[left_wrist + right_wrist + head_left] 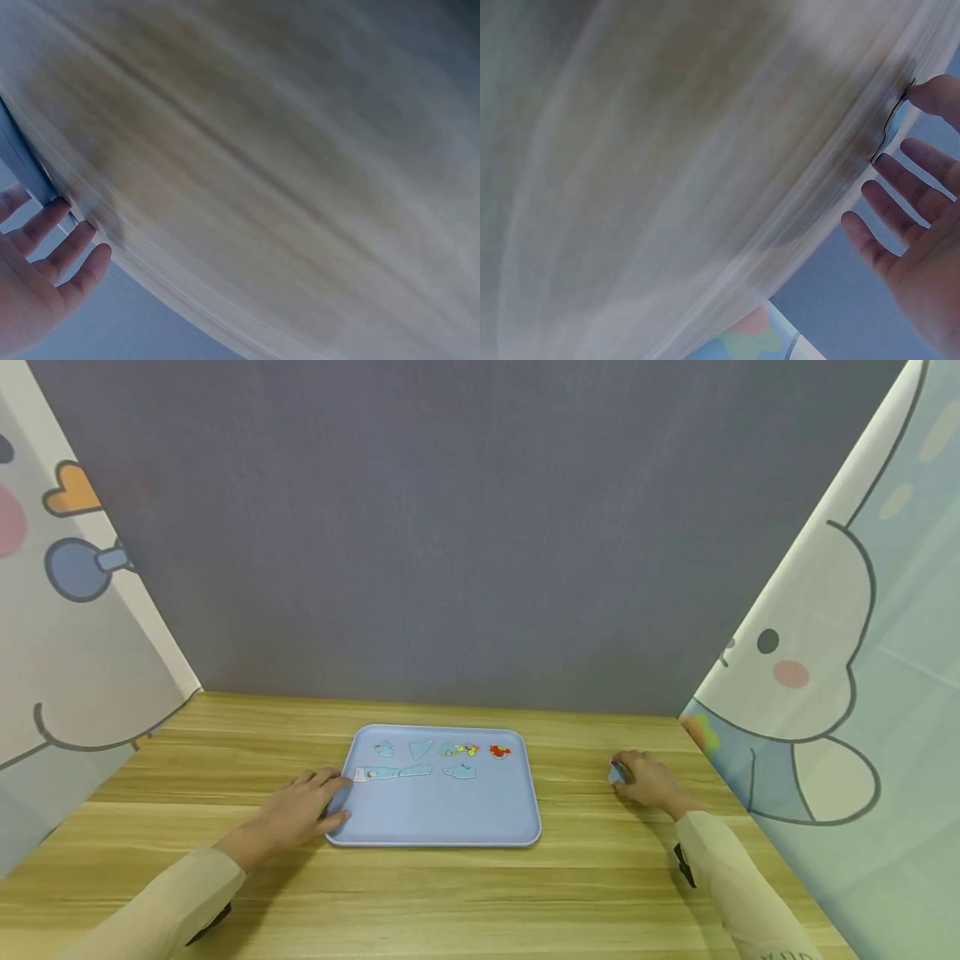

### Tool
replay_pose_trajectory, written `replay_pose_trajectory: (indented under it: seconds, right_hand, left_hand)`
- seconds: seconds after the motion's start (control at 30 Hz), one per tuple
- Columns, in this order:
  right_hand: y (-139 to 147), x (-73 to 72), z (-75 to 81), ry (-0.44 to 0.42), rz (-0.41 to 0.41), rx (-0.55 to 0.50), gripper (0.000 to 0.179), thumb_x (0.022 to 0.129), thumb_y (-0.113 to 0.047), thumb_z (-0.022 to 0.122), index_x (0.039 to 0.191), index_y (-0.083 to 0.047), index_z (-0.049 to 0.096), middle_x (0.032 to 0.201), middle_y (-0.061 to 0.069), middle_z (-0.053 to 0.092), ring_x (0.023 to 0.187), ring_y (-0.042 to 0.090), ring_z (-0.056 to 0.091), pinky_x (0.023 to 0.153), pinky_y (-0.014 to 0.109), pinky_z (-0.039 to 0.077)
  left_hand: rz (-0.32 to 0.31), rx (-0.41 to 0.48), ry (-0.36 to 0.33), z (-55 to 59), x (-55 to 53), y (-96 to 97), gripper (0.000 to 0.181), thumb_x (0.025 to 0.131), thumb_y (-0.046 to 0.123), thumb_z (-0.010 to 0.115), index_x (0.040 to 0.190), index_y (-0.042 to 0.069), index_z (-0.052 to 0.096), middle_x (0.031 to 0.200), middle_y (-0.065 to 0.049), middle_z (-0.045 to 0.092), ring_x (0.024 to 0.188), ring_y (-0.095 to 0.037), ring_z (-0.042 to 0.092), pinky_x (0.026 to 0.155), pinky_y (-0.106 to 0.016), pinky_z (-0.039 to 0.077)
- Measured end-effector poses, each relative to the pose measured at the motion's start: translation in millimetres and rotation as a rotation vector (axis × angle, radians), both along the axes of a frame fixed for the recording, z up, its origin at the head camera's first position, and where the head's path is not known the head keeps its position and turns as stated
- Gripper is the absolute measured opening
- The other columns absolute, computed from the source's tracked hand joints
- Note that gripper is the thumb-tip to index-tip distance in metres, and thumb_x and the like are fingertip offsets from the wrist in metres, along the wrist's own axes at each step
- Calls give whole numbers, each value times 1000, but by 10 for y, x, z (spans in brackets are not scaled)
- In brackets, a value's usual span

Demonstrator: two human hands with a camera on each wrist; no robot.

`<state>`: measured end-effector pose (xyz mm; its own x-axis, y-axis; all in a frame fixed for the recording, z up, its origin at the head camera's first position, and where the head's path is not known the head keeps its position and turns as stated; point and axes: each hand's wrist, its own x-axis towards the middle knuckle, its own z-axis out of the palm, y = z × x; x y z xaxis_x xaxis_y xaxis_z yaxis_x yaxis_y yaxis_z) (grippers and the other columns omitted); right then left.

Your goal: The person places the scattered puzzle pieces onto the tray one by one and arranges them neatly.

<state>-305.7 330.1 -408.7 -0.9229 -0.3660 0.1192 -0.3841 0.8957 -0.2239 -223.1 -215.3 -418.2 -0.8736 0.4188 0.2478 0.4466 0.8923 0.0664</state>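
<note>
My left hand (303,810) rests at the left rim of a pale blue tray (435,814), its thumb and fingers spread along the edge. In the left wrist view its fingertips touch the rim. Flat, irregular light blue puzzle pieces (459,771) with printed pictures lie in two rows in the upper part of the tray. One piece is mostly red (499,751). Well to the right of the tray, my right hand (649,779) is low over the table. It pinches a light blue puzzle piece (898,120) between thumb and fingers; its printed face is largely hidden.
The wooden table (585,893) extends around the tray. A grey panel (450,543) stands at the back. Cartoon-printed cloths hang on the left (82,643) and right (817,610), the right one close to the right hand.
</note>
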Motion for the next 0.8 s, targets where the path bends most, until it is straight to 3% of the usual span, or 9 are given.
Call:
replay_pose_trajectory:
  seconds: [0.2, 0.6, 0.8]
  right_hand:
    - [13, -25, -26, 31, 12, 0, 38, 79, -17, 68, 111, 1, 57, 113, 21, 59, 100, 41, 53, 80, 56, 47]
    - [16, -41, -42, 70, 13, 21, 33, 78, -19, 70, 105, -2, 61, 109, 15, 63, 102, 38, 55, 99, 58, 34]
    - [11, -34, -30, 78, 10, 22, 34, 77, -21, 70, 105, -2, 62, 106, 14, 64, 99, 36, 56, 101, 57, 33]
  left_hand:
    - [4, -7, -3, 0, -7, 1, 47, 83, 36, 63, 118, 5, 58, 120, -15, 55, 106, -38, 54, 80, -57, 49]
    - [4, 0, -9, 22, 14, 18, 46, 84, 35, 63, 118, 5, 58, 119, -15, 55, 105, -38, 54, 79, -58, 48]
    - [6, 10, -10, 26, 16, 17, 46, 83, 35, 64, 118, 5, 58, 120, -15, 55, 104, -38, 54, 79, -59, 48]
